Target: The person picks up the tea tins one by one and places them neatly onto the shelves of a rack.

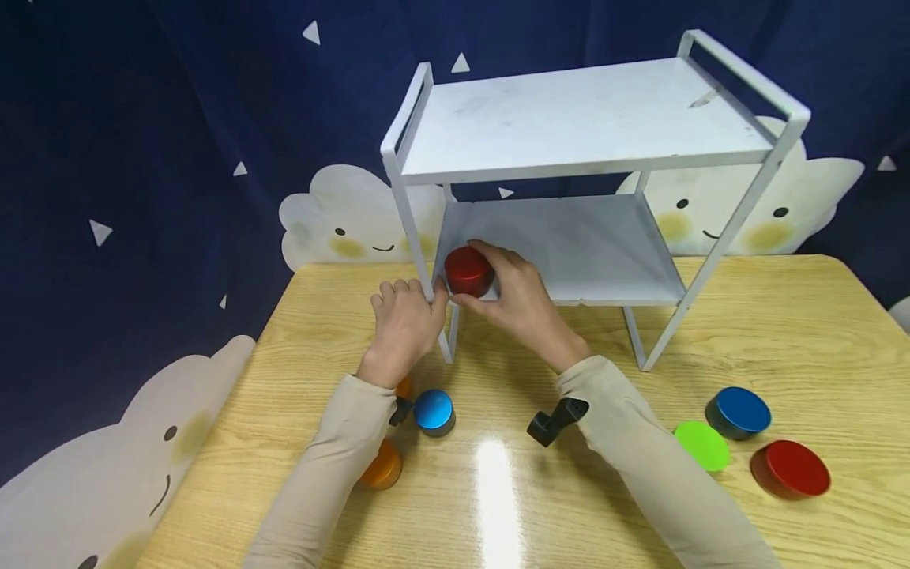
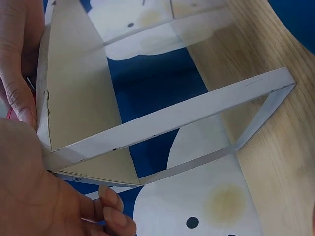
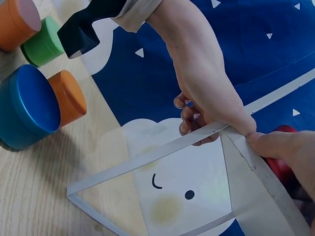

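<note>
A white metal two-tier rack [image 1: 569, 118] stands on the wooden table. On its lower shelf [image 1: 590, 245], at the front left corner, sits a round red tin [image 1: 468, 273]. My right hand [image 1: 522, 304] holds this tin between thumb and fingers, coming in from the right. Beside it, my left hand [image 1: 408, 320] grips the rack's front left post, thumb on the inner side and fingers curled at the outside. From the right wrist, the left hand [image 3: 209, 93] shows at the post where it meets the shelf, with the red tin [image 3: 283, 167] partly hidden behind the right thumb.
A light blue tin [image 1: 434, 411] and an orange tin [image 1: 381, 466] stand near my left forearm, which partly hides another orange one. To the right of my right forearm are a green tin [image 1: 702, 445], a dark blue tin [image 1: 739, 412] and another red tin [image 1: 791, 470]. A patterned navy cloth [image 1: 178, 118] hangs behind.
</note>
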Action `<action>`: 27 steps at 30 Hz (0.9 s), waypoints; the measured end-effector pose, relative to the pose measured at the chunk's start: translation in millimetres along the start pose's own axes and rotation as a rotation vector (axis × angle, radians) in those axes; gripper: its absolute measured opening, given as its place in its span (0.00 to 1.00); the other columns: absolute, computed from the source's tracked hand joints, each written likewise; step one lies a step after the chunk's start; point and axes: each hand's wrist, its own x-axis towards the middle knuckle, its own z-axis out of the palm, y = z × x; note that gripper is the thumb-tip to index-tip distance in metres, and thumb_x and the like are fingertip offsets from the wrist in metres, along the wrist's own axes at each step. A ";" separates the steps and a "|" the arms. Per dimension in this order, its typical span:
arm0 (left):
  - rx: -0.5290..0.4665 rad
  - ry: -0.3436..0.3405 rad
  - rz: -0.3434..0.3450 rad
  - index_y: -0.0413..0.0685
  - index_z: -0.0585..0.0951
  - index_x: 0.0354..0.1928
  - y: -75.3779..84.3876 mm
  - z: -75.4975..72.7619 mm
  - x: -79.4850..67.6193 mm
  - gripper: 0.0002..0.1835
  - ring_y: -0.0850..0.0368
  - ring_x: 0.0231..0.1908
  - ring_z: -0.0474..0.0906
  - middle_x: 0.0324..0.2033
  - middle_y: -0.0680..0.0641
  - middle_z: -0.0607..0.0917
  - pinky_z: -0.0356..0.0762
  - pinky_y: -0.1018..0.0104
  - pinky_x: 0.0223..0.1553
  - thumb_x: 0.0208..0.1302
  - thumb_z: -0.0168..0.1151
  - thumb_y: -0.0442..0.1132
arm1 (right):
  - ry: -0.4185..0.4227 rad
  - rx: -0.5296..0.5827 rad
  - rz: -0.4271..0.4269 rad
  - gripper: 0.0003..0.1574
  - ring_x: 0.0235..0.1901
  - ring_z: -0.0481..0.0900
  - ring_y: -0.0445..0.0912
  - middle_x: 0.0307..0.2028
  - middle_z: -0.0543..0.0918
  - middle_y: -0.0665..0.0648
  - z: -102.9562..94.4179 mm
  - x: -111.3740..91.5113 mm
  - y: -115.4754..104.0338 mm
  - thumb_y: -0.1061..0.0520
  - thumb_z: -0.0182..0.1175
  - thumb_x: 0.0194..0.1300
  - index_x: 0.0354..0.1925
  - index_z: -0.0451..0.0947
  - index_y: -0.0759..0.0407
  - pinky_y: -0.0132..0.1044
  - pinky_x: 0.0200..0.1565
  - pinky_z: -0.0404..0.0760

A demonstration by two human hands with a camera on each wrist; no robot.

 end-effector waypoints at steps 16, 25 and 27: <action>-0.014 -0.041 -0.009 0.37 0.73 0.29 -0.3 -1.3 -0.2 0.32 0.39 0.35 0.66 0.29 0.38 0.73 0.64 0.47 0.39 0.74 0.29 0.56 | 0.000 0.003 -0.006 0.43 0.51 0.78 0.55 0.54 0.79 0.65 0.3 -1.1 -0.9 0.54 0.74 0.52 0.62 0.69 0.68 0.44 0.50 0.78; -0.011 -0.041 -0.005 0.36 0.73 0.30 0.0 -1.8 -0.9 0.33 0.39 0.35 0.66 0.29 0.38 0.73 0.63 0.47 0.39 0.73 0.29 0.56 | -0.012 0.008 0.019 0.44 0.53 0.77 0.56 0.56 0.77 0.65 0.0 -2.1 -0.6 0.53 0.74 0.52 0.62 0.68 0.68 0.44 0.51 0.78; -0.010 -0.040 -0.007 0.35 0.74 0.30 0.1 -2.3 -0.9 0.33 0.39 0.35 0.66 0.29 0.38 0.73 0.63 0.47 0.39 0.73 0.29 0.56 | -0.011 0.010 0.017 0.44 0.53 0.77 0.56 0.56 0.77 0.65 0.0 -2.2 -0.9 0.53 0.74 0.52 0.62 0.68 0.68 0.44 0.51 0.78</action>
